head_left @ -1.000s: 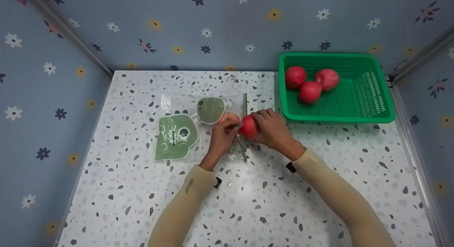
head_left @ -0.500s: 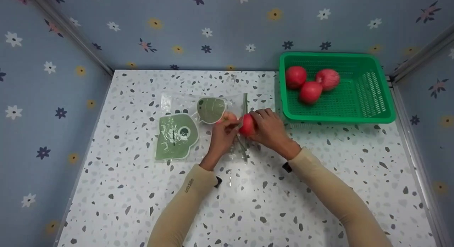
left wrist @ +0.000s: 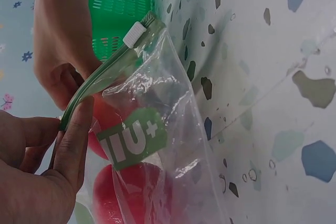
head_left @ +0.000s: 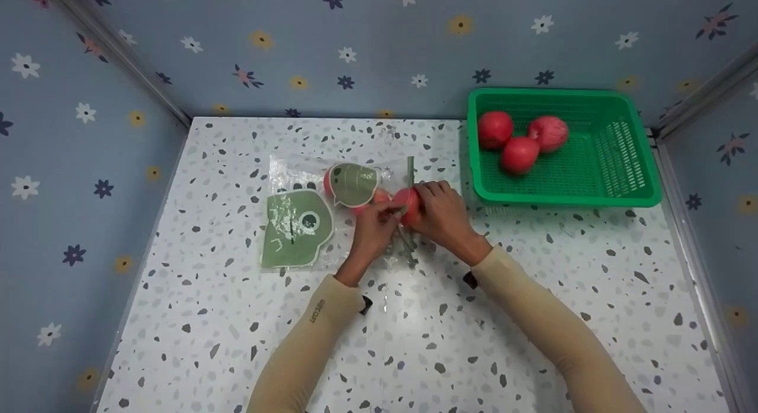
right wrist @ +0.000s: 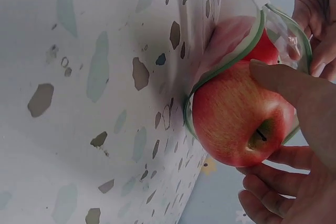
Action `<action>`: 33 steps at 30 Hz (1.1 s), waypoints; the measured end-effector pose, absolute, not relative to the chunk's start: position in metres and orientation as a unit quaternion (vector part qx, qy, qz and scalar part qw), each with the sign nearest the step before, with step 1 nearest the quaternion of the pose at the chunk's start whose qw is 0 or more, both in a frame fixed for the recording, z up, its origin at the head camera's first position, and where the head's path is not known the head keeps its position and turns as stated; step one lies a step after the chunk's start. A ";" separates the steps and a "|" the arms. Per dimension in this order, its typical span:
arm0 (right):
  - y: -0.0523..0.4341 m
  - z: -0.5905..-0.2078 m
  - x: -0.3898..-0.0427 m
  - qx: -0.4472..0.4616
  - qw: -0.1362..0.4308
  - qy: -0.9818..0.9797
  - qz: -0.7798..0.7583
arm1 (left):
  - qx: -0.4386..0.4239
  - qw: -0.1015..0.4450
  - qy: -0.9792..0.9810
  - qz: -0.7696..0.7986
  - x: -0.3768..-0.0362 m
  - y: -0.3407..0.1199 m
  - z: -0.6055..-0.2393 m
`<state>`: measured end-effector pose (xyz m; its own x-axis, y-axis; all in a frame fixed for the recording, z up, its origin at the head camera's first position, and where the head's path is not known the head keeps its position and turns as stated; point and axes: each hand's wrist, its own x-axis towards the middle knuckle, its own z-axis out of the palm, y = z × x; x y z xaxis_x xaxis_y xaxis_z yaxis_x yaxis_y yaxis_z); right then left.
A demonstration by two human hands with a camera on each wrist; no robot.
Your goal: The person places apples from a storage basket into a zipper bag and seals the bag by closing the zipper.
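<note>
A clear zip bag (head_left: 299,235) with green cartoon prints lies on the table, its mouth towards the right. My left hand (head_left: 372,228) pinches the green zip edge (left wrist: 100,72) at the mouth, thumb against fingers. With thumb and fingers round it, my right hand (head_left: 445,214) holds a red apple (right wrist: 231,111) in the bag's mouth, stem end facing out. The green rim surrounds this apple in the right wrist view. Another apple (right wrist: 265,48) shows behind it inside the bag. Near the bag's corner, a white slider (left wrist: 134,35) sits on the zip.
Several things stand about: a green plastic basket (head_left: 616,197) at the back right, with three red apples (head_left: 520,154) in its left part. Flower-patterned walls (head_left: 379,51) close off the back and both sides of the speckled table (head_left: 414,354).
My right hand has moved left, carrying the apple into the bag's mouth. Red now shows at the left side of the upper print inside the bag. My left hand stays nearly in place.
</note>
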<state>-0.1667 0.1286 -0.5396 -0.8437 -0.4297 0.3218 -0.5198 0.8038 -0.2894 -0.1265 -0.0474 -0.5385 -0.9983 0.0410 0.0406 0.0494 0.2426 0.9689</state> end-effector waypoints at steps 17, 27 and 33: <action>0.119 -0.550 -0.170 0.211 0.091 -0.950 0.212 | -0.019 0.003 -0.783 -0.622 -0.126 -0.046 -0.538; 0.130 -0.550 -0.168 0.225 0.004 -0.954 0.200 | -0.017 0.007 -0.783 -0.622 -0.126 -0.048 -0.536; 0.128 -0.552 -0.169 0.212 0.012 -0.951 0.223 | -0.021 0.019 -0.796 -0.605 -0.126 -0.048 -0.535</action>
